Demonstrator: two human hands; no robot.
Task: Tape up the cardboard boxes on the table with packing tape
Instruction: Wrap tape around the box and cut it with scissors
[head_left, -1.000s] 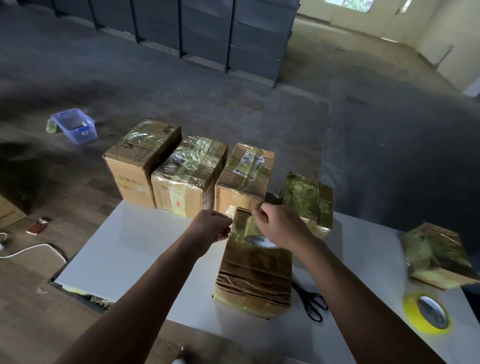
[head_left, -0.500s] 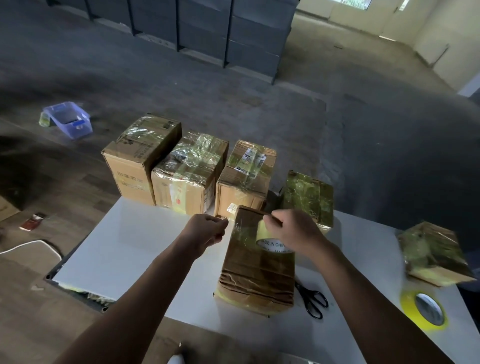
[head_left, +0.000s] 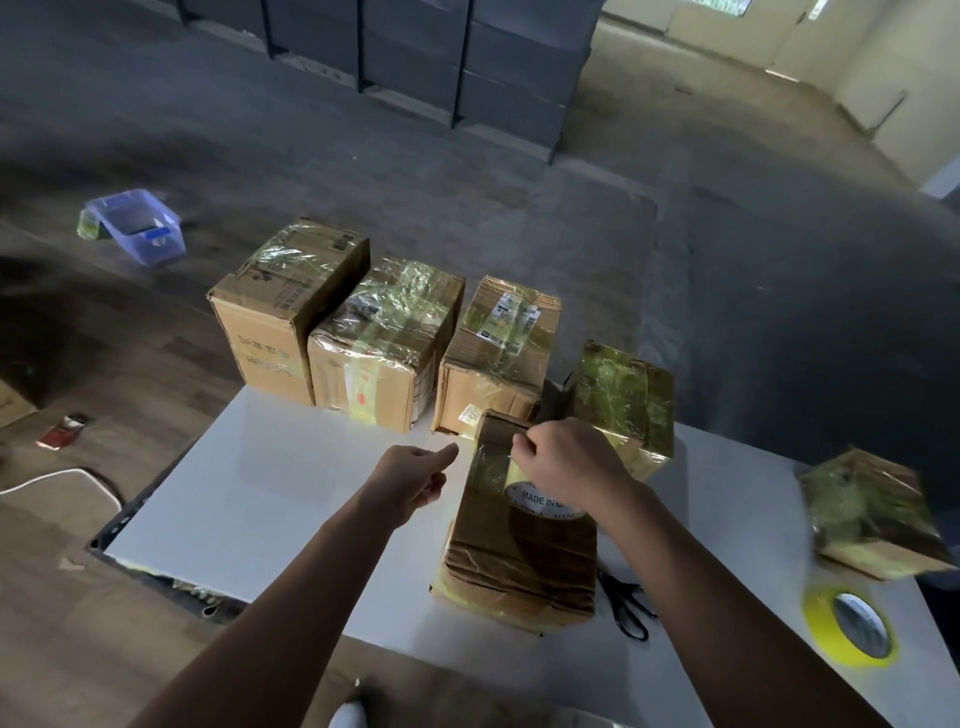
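Observation:
A brown cardboard box (head_left: 519, 561) with wrinkled tape lies on the white table (head_left: 285, 493) in front of me. Over its far end my right hand (head_left: 566, 462) grips a roll of clear packing tape (head_left: 540, 501) printed "MADE IN". My left hand (head_left: 410, 475) hovers just left of the box, its fingertips pinched together on the tape's loose end. A short strip of clear tape seems to stretch between my left fingers and the roll, though it is hard to see.
Black scissors (head_left: 628, 603) lie right of the box, and a yellow tape roll (head_left: 852, 623) sits near the table's right edge. Taped boxes (head_left: 379, 343) line the far edge; another box (head_left: 872, 514) is at the right. A blue bin (head_left: 137, 226) is on the floor.
My left hand has moved left, away from the roll, with the tape end pinched. My right hand and the roll have shifted slightly right over the box.

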